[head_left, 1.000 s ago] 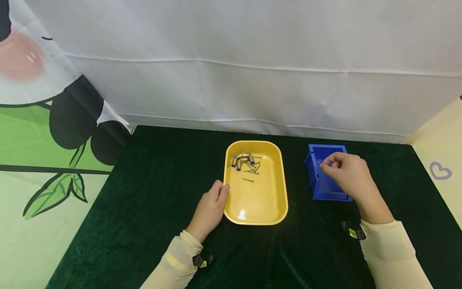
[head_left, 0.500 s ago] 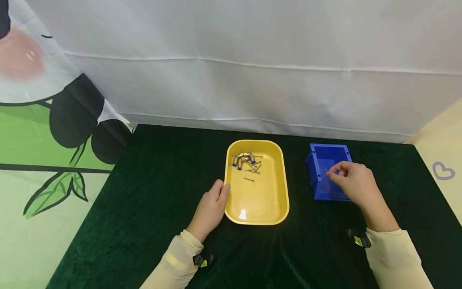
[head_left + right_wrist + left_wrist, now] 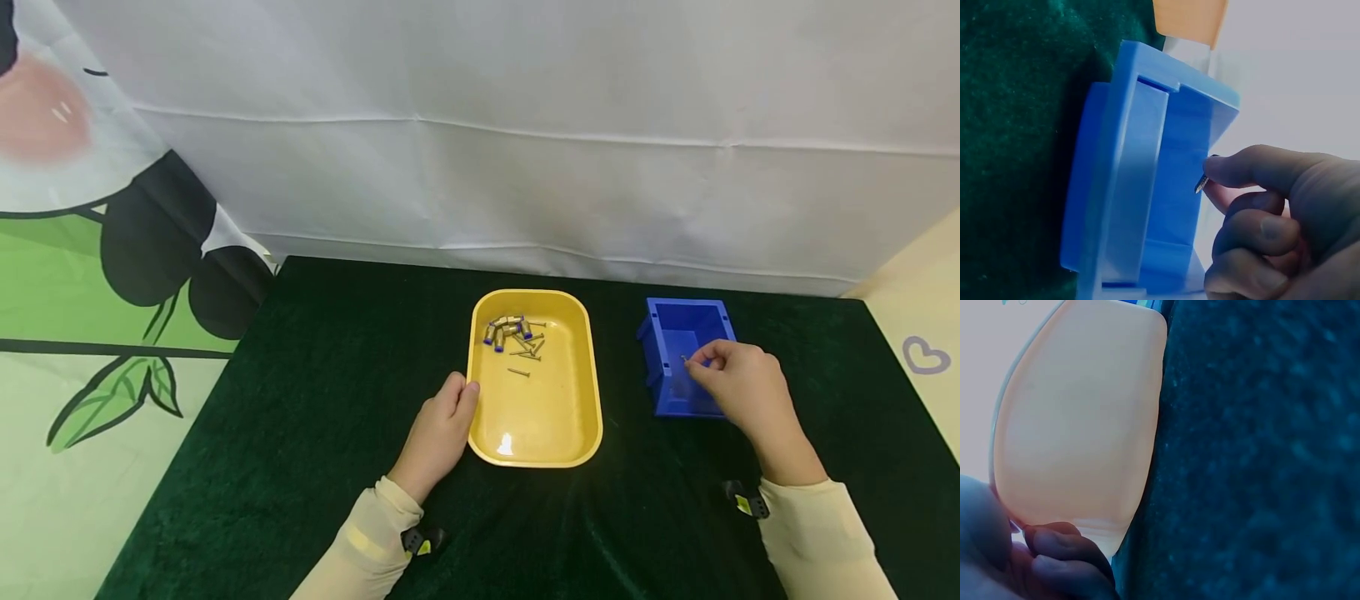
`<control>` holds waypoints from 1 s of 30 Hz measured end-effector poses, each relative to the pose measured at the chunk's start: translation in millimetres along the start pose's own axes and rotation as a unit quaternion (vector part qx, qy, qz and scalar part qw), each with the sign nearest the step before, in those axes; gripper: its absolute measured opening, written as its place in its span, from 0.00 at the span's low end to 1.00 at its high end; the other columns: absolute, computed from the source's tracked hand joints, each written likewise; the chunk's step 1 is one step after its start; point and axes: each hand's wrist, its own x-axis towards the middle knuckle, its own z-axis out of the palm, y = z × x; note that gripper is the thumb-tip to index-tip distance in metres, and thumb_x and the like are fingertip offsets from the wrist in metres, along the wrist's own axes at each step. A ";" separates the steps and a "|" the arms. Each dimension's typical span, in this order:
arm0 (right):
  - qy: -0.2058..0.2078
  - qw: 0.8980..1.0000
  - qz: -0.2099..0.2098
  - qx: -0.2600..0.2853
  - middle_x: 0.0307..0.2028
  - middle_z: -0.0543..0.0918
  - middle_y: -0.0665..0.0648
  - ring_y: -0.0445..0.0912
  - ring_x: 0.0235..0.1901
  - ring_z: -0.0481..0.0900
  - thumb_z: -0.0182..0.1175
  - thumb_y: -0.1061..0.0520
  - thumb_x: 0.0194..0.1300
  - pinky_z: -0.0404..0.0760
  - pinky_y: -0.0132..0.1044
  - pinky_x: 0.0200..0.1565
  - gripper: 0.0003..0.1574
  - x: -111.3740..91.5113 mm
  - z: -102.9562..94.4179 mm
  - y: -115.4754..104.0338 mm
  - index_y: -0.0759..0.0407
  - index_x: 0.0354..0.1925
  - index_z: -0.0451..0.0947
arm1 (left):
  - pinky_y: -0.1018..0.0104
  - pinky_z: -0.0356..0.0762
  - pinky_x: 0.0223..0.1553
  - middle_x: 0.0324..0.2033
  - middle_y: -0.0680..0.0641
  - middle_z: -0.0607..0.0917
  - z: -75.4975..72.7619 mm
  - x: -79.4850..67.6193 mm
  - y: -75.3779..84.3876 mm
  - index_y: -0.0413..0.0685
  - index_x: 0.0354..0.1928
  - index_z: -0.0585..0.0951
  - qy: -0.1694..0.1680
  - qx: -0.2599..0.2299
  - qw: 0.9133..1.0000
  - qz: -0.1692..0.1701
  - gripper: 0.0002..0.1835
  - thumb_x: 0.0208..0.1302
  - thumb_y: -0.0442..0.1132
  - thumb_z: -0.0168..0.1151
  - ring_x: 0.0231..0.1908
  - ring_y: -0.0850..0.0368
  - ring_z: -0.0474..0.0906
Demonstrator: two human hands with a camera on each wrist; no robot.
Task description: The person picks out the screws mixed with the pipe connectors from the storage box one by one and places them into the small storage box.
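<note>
My left hand (image 3: pixel 438 429) grips the left rim of a yellow tray (image 3: pixel 536 425), thumb over the edge and fingers curled beneath. Inside the tray's far left part lie several brass fittings with blue ends (image 3: pixel 500 337) and several loose screws (image 3: pixel 519 372). To the right stands a blue plastic bin (image 3: pixel 678 408). My right hand (image 3: pixel 738 383) is over this bin, pinching a small screw (image 3: pixel 1202 183) between thumb and index finger. In the right wrist view the screw's pointed end sticks out from the fingertips, and the other fingers are curled in.
A dark green cloth (image 3: pixel 337 375) covers the table under both containers. Behind its far edge hangs a white curtain (image 3: pixel 525 183). A printed cartoon panel (image 3: pixel 112 275) is at the left, and a cream panel with a heart (image 3: pixel 924 356) at the right.
My right hand has drawn back slightly toward the near right over the blue bin, still pinching the screw. The left hand keeps its grip on the tray.
</note>
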 end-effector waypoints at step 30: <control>0.003 1.000 -0.002 -0.019 0.21 0.79 0.54 0.48 0.22 0.73 0.57 0.54 0.71 0.71 0.38 0.22 0.14 -5.2 6.3 1.5 0.62 0.33 0.80 | 0.62 0.74 0.22 0.29 0.48 0.81 -0.5 -1.6 2.5 0.51 0.45 0.72 0.005 0.005 1.000 -0.001 0.18 0.79 0.57 0.41 0.23 0.51 0.79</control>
